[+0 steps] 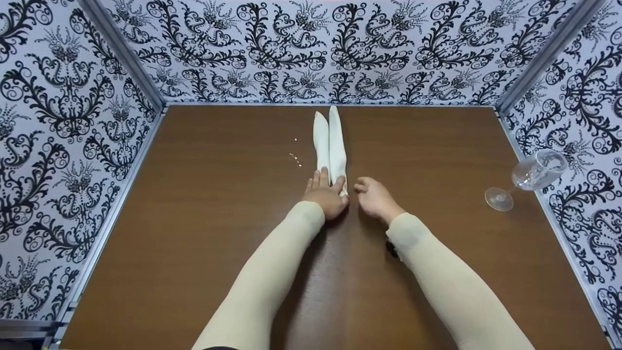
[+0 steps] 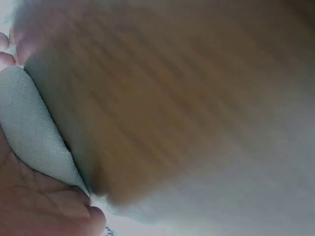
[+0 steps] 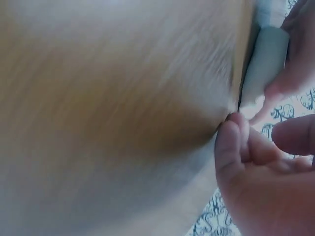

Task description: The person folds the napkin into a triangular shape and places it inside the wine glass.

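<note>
A white woven cloth (image 1: 321,138), its near end hidden by fingers, lies on the brown table as two long, narrow rolls side by side, pointing away from me. My left hand (image 1: 324,198) rests on the near end with its fingers extended and the thumb apart. In the left wrist view, part of the pale cloth (image 2: 34,120) shows beside the hand. Just right of the cloth, apart from it, my right hand (image 1: 376,198) is over the table with loosely bent fingers and nothing in them. Its thumb stands off the fingers in the right wrist view.
A stemmed wine glass (image 1: 537,171) stands near the table's right edge. Small pale flecks (image 1: 295,158) dot the table left of the cloth. Black-and-white patterned walls (image 1: 291,48) border the brown table (image 1: 218,194) at the back and both sides.
</note>
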Demonstrator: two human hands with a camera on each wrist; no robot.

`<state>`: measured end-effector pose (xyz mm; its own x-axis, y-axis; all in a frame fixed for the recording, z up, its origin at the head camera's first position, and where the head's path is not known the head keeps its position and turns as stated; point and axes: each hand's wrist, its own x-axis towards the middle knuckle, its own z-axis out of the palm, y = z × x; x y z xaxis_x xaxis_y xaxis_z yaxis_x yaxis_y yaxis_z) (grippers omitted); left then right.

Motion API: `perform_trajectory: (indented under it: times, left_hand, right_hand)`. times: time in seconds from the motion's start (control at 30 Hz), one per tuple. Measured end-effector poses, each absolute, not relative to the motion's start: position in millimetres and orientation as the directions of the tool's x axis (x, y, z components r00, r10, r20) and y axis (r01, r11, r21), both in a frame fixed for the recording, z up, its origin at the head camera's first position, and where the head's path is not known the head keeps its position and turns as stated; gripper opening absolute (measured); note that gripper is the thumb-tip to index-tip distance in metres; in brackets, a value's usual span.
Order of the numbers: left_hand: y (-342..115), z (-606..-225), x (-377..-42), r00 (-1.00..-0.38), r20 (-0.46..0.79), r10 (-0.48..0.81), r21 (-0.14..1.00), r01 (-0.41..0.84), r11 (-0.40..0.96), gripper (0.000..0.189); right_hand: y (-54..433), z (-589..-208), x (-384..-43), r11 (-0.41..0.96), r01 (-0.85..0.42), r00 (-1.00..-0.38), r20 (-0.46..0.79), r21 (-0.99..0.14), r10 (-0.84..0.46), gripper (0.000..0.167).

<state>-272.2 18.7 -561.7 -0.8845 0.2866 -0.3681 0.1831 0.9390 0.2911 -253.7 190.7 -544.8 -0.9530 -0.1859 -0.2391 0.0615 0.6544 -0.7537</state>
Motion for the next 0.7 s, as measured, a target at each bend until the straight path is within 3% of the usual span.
perform_trajectory:
  times: [0.1,0.23,0.5,0.7]
  left_hand:
    - [18,-562,-272,-0.888,-0.359,0.287,0.277,0.192,0.942,0.068]
    - [18,-562,-272,-0.885,-0.365,0.288,0.274,0.193,0.942,0.068]
    - [19,-566,-273,-0.889,-0.354,0.291,0.261,0.204,0.943,0.067]
    - [19,-568,-274,-0.89,-0.348,0.295,0.262,0.21,0.942,0.068]
  right_hand:
    - [206,-539,-254,0.672,0.082,-0.984,-0.166,-0.736,-0.062,0.05]
    - [232,-530,-254,0.568,0.187,-0.98,-0.112,-0.802,0.164,0.052]
    - [286,-524,-243,0.323,0.252,-0.858,-0.056,-0.912,0.51,0.058]
    - [319,-530,-233,0.117,0.301,-0.753,-0.161,-0.947,0.638,0.055]
